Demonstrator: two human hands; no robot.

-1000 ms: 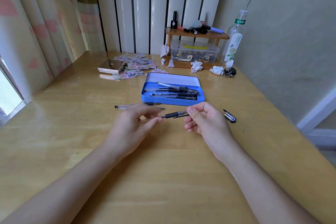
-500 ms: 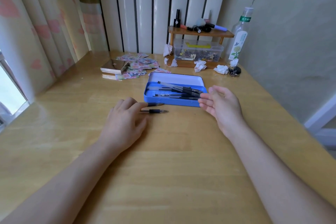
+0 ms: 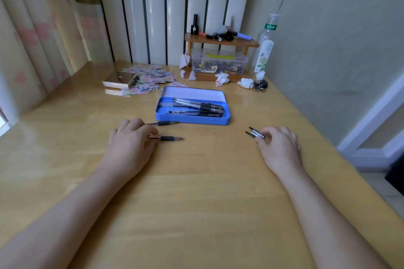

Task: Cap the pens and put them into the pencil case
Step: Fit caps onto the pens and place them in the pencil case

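Left hand [image 3: 129, 144] lies palm-down on the table [image 3: 196, 203], fingers over two uncapped pens [image 3: 172, 138]; whether it grips them cannot be told. Right hand [image 3: 277, 148] pinches two caps [image 3: 255, 133] at its fingertips. The open case [image 3: 192, 119], holding capped pens, sits just beyond and between both hands.

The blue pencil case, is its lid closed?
No, the blue pencil case lies open, its lid tipped back and several pens showing inside.
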